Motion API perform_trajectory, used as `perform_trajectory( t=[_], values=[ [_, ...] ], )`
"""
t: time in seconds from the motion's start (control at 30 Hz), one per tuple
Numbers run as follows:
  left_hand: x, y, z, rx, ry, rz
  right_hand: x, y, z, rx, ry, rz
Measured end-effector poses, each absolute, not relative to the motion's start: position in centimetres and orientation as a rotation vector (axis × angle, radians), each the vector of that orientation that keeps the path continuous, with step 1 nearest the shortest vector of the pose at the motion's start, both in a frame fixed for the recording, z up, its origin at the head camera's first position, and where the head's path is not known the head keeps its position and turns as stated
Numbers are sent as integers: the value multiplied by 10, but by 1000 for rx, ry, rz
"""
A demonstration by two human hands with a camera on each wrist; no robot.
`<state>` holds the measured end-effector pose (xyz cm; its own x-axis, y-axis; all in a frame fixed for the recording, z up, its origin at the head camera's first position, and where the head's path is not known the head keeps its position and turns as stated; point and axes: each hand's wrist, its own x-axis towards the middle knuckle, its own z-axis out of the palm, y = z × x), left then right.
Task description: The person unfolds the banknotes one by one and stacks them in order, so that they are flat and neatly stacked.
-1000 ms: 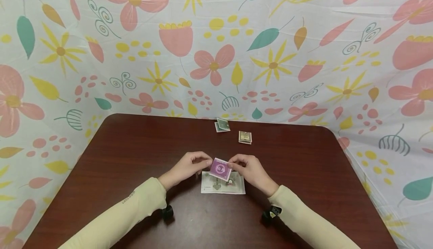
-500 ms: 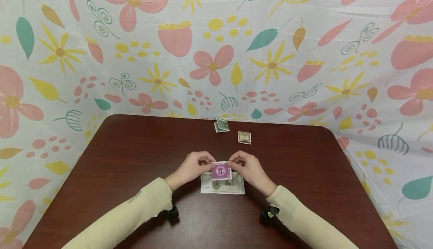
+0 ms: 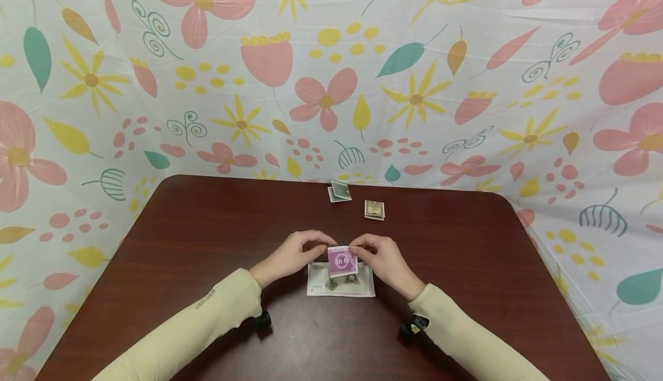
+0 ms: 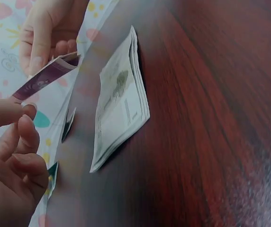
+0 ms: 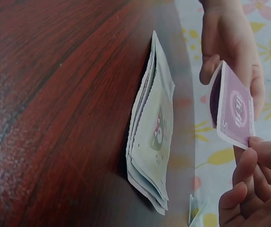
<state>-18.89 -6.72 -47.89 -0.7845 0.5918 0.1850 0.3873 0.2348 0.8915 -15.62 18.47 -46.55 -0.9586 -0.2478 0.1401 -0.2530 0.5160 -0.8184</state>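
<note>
A folded purple banknote [image 3: 342,261] is held up by my right hand [image 3: 385,257], whose thumb and index finger pinch its upper right corner. My left hand [image 3: 292,257] is at the opposite top corner; its index finger lies against or just behind the edge, while the thumb stands off the paper. In the right wrist view the purple banknote [image 5: 237,106] shows as a folded piece with a gap between its layers. Beneath it on the table lies a stack of pale greenish banknotes [image 3: 318,284], its layered edges visible in the left wrist view.
Toward the back of the dark red wooden table [image 3: 233,214] sit a folded green banknote [image 3: 340,191], partly sprung up, and a folded brown banknote [image 3: 374,209]. A flower-printed cloth [image 3: 321,35] hangs behind the table's back edge.
The purple banknote has gone from tilted to nearly level and shifted slightly right. My left thumb, on its corner half a second ago, has come away; my right hand keeps its pinch.
</note>
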Motion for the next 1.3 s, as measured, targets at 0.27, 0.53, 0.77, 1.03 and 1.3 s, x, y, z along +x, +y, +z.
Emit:
perform_trajectory(
  t=[0.27,0.53,0.77,1.03,1.3],
  values=[
    [-192,-68,-481,991,2394,1557,-157,184,-466,467,-2696,1548],
    [-193,-68,-477,1021,2393,1566,-156,190,-463,412,-2692,1514],
    [-192,-71,-474,906,2364,1513,-156,198,-460,440,-2654,1491],
    [-194,-82,-475,908,2442,1437,-157,204,-459,352,-2670,1477],
    [-189,-87,-480,964,2530,1360,-156,208,-470,415,-2678,1375]
  ],
)
